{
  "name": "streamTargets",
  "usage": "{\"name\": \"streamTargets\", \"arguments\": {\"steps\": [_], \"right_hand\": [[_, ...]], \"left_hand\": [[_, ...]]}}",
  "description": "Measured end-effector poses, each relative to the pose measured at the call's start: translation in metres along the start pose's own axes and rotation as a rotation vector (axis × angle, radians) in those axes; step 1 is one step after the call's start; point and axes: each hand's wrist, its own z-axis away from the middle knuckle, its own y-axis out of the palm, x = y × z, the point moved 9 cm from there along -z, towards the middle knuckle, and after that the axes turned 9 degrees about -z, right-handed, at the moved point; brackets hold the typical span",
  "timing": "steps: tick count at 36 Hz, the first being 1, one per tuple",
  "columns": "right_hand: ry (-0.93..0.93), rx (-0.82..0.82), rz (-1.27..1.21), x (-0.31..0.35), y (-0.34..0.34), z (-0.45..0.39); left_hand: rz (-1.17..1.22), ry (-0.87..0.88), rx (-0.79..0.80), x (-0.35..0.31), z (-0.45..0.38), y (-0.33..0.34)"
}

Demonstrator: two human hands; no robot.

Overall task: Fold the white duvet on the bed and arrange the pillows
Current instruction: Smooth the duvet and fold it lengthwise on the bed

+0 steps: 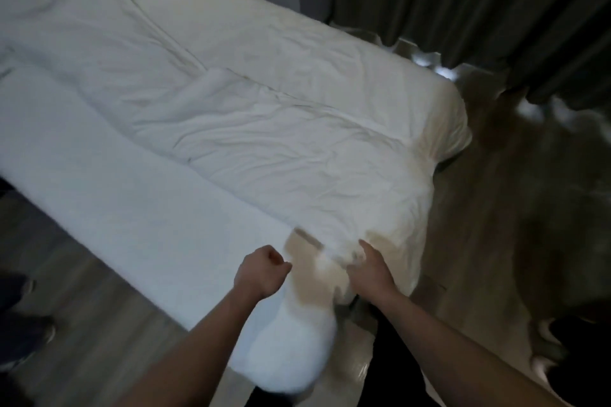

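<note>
Duvet point(264, 102) lies crumpled along the bed point(99, 175), reaching its near corner. There the right hand point(372, 269) grips its edge; the left hand point(261, 269) is fisted, holding nothing.

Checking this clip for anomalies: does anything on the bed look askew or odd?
Yes. The white duvet lies wrinkled and skewed across the bed, leaving a bare mattress strip along the near side. Its far corner sags over the edge. No pillows are clearly visible.
</note>
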Motion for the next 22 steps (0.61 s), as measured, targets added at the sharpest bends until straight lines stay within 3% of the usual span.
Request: {"name": "streamTargets", "arguments": {"steps": [7,22], "right_hand": [[-0.025,-0.006,-0.004,0.039,0.054,0.086],[-0.025,0.045,-0.135,0.111,0.094,0.121]], "left_hand": [[0.004,0.033,-0.116,0.103,0.055,-0.097],[0.246,-0.029,-0.308,0.175,0.084,-0.232]]}}
